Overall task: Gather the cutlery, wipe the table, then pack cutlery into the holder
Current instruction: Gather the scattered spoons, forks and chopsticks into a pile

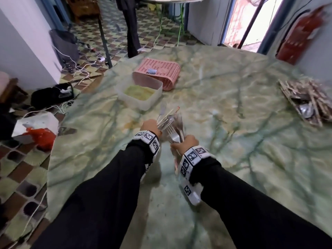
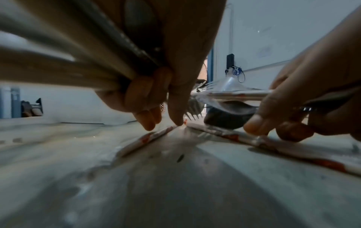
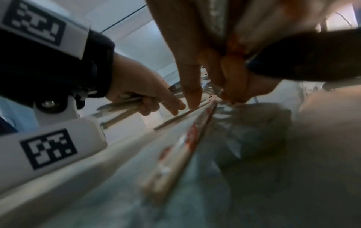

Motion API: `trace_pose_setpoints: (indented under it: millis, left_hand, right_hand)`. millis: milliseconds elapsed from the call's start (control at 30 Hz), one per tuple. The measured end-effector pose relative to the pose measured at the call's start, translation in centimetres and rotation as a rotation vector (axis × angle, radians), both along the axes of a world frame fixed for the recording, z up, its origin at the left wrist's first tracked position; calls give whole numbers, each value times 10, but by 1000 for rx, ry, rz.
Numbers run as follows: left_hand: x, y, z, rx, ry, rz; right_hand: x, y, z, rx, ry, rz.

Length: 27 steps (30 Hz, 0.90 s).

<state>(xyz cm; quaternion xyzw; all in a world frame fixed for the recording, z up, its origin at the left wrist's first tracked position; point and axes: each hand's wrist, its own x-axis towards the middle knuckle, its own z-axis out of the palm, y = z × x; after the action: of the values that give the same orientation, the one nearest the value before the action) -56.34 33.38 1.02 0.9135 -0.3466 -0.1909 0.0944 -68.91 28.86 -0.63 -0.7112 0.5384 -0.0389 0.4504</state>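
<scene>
The left hand (image 1: 150, 127) is curled round a bundle of cutlery (image 1: 166, 116) — forks and what look like wrapped chopsticks — with the heads fanning up and away beyond its fingers (image 2: 145, 92). In the left wrist view the index finger and another fingertip point down, touching or nearly touching a paper-wrapped chopstick pair (image 2: 148, 137) that lies flat on the tabletop (image 1: 224, 141) just under them.

The right hand (image 1: 186, 141) sits just beside the left, its fingers (image 2: 259, 121) closed round a second bunch of forks (image 1: 177, 131) whose tines rise ahead of the knuckles and nearly meet the left hand's bundle. Below these fingers a second wrapped pair with red print (image 3: 187, 143) runs back along the tabletop towards the wrist; in the left wrist view the right thumb and a fingertip appear pressed onto it, though blur leaves the contact unclear.

Well beyond both sets of fingers, further across the green marbled tabletop, a pink perforated holder (image 1: 161, 71) lies on its side, and a translucent tub (image 1: 139, 92) with a yellow-green cloth or sponge inside stands in front of it, touching or almost touching it. Far off to the right of the right fingers lies a woven tray (image 1: 309, 99) with something shiny in it — too blurred to identify.
</scene>
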Motion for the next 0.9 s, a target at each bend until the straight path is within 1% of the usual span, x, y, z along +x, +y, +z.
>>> trace_pose_setpoints:
  millis: [167, 333, 500, 600, 733, 833, 900]
  left_hand:
    - [9, -6, -16, 14, 17, 17]
    - [8, -7, -15, 6, 58, -5]
    - [-3, 3, -15, 13, 154, -25]
    - [-12, 9, -13, 13, 201, -11]
    - [-31, 14, -4, -16, 291, -28]
    - [-53, 13, 4, -62, 334, -50]
    - [-72, 11, 6, -112, 391, -47]
  right_hand:
    - [9, -2, 5, -81, 163, 77]
    - [13, -1, 8, -174, 286, 179]
    - [-4, -1, 8, -192, 361, 301]
    - [-23, -5, 10, -163, 379, 334]
    - [-55, -14, 10, -97, 292, 304]
    - [-82, -24, 15, -5, 161, 216]
    - [-102, -32, 17, 20, 109, 175]
